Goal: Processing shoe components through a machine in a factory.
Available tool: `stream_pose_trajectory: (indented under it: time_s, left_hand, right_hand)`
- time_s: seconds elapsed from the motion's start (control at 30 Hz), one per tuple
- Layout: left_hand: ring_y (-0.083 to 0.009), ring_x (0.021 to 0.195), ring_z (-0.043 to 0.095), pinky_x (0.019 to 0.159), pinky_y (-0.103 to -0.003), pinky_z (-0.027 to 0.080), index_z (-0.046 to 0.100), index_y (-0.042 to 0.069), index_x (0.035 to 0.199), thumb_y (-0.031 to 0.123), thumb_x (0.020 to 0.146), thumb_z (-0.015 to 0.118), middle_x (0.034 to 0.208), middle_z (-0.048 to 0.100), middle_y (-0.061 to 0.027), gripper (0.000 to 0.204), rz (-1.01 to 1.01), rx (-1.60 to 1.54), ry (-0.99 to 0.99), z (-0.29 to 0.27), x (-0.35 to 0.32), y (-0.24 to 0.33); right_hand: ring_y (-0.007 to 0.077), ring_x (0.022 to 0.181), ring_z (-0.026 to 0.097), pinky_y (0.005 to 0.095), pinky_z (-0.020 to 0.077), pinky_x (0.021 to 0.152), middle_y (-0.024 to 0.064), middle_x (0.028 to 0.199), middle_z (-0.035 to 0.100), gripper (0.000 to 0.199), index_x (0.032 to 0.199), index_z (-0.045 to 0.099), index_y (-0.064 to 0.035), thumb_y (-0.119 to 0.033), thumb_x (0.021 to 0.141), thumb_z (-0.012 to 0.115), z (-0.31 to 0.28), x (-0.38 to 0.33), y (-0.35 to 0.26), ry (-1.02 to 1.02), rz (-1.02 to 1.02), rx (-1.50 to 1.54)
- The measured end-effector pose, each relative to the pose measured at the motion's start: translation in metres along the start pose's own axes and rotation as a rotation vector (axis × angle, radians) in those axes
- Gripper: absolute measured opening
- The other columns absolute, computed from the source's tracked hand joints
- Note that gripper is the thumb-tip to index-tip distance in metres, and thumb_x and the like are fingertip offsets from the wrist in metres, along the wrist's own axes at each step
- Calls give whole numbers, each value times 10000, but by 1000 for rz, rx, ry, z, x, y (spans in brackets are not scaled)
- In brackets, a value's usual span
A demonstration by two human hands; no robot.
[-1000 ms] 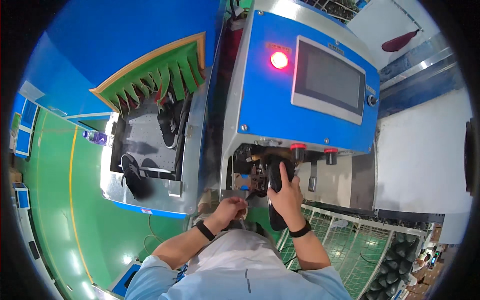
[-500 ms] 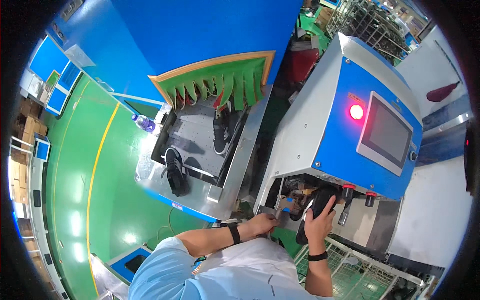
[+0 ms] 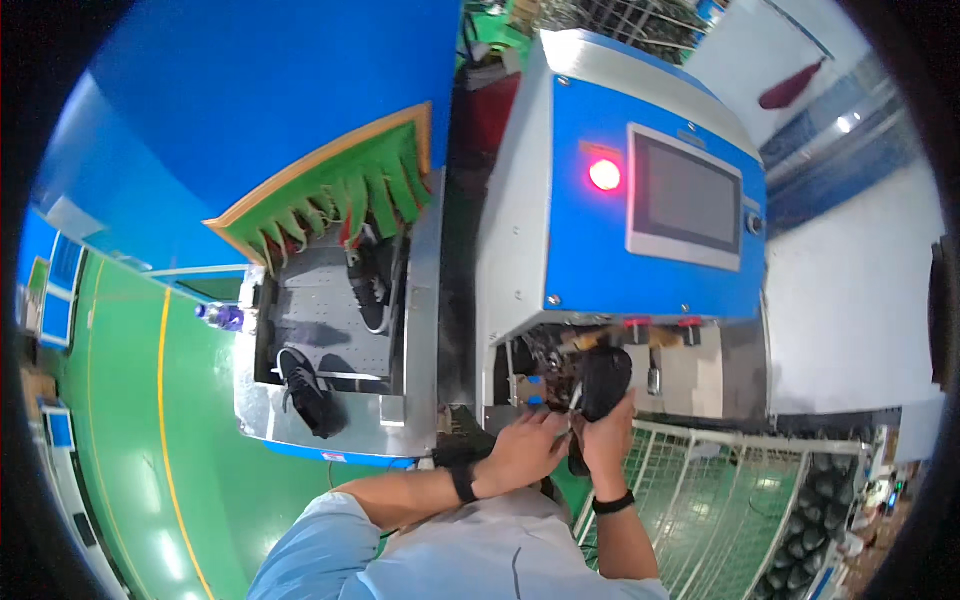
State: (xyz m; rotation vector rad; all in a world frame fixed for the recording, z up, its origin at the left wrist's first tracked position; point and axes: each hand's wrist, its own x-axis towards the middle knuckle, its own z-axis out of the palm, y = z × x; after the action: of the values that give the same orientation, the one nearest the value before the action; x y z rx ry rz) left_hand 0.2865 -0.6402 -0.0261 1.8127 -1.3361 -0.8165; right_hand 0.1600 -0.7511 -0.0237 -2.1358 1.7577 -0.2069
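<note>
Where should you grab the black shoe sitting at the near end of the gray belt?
Grab the black shoe around its middle, coming down from above. It lies flat on the belt with its laces up, and nothing covers it there, so fingers could close on both sides.

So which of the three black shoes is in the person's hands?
The black shoe under the blue machine, gripped by the right hand; the other two lie on the conveyor.
</note>
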Motion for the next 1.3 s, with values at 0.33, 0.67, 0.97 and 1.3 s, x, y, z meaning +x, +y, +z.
stream_pose_trajectory:
  time_s: [0.33, 0.67, 0.97, 1.3]
  left_hand:
    - [-328, 902, 570, 637, -430, 523, 631, 79, 1035, 373, 845, 668, 1007, 572, -158, 352, 215, 653, 215, 59, 140, 37]
    - [-379, 901, 685, 716, -478, 573, 680, 54, 1169, 394, 868, 688, 944, 708, -198, 454, 203, 140, 35, 23, 152, 26]
    - [-246, 955, 681, 853, -373, 527, 730, 57, 1104, 481, 915, 689, 1017, 719, -159, 466, -106, -107, -392, 34, 184, 23]
    - [-340, 846, 693, 782, -428, 549, 767, 58, 927, 347, 864, 726, 907, 734, -120, 298, 54, 95, -87, 36, 148, 56]
  right_hand:
    - [452, 1154, 525, 519, 436, 969, 251, 1252, 549, 708, 1342, 432, 46, -219, 793, 791, 5, -11, 10, 5, -393, 79]
    - [479, 1116, 508, 540, 434, 955, 279, 1224, 475, 949, 1428, 354, 57, -202, 649, 830, 3, -29, 24, 142, -207, 59]
    - [447, 1032, 547, 539, 469, 833, 278, 1174, 499, 943, 1368, 392, 103, -435, 703, 790, 9, -20, 54, 94, -193, 236]
    - [449, 1042, 539, 529, 475, 854, 272, 1176, 516, 942, 1340, 418, 81, -451, 664, 801, 18, -20, 68, 66, -157, 283]
